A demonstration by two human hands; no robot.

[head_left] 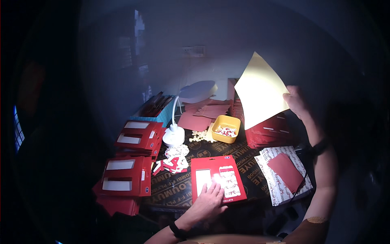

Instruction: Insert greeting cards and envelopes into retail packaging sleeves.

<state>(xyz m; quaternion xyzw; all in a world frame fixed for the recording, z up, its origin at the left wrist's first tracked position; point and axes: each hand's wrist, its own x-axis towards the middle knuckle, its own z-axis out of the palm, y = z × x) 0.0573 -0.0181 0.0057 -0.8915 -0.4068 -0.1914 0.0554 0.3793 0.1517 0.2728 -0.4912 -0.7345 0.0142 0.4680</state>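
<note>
My right hand [297, 102], raised at the right, pinches the edge of a pale yellow sheet of paper [262, 89]. The sheet hangs tilted and slightly curved above the table, brightly lit. Low in the middle, my left hand [208, 204] lies flat with its fingers out on a red cardboard packet [236, 196]. This packet lies flat and has a cut-out window on its left and a strip of bow-patterned pieces on its right. My left fingers cover the lower part of it between the two.
A white desk lamp [174, 137] stands beside a yellow tub [226, 140] of small paper bits. Red windowed packets [126, 175] pile up at the left, before a teal box [162, 112]. Red stacks [268, 134] and patterned sheets [268, 185] under a red card [286, 171] lie right.
</note>
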